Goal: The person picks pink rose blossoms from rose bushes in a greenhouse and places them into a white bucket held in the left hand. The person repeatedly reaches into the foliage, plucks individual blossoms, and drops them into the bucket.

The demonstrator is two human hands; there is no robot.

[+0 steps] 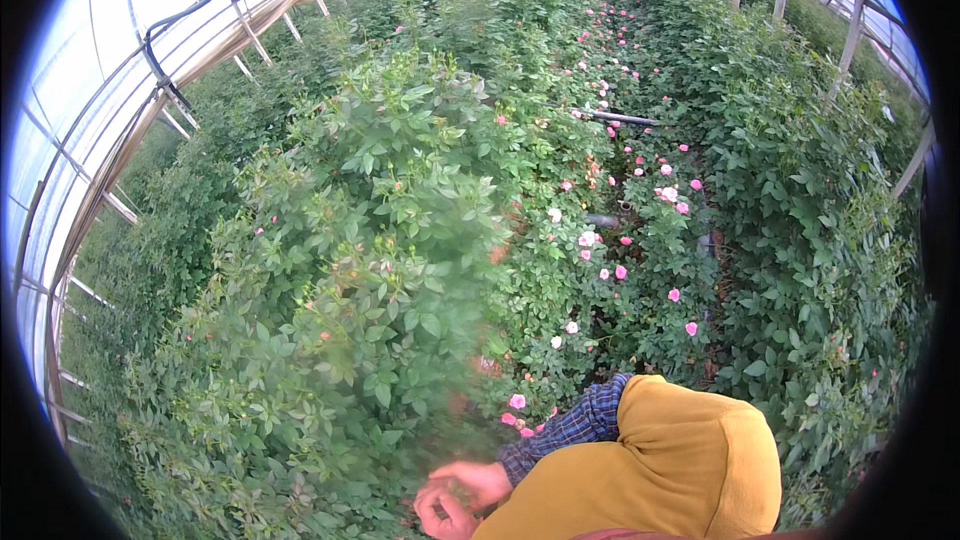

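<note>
At the bottom centre, my right hand (472,479) reaches leftward out of a blue plaid sleeve (560,427), its fingers curled in beside the rose foliage. Just below it, my left hand (441,512) has bent fingers close to my right hand. A small bit of green shows between them; what either hand holds is too small and partly hidden to make out. Dense rose bushes (380,270) rise just above and left of my hands, their edge blurred. Pink roses (517,401) stand to the right of my hands, and my yellow garment (640,480) fills the lower right.
A row of low plants with pink and white blooms (620,272) runs away up the middle, crossed by a dark pipe (625,118). A tall leafy row (800,270) stands on the right. Plastic greenhouse walls (65,110) with posts (855,30) line both sides.
</note>
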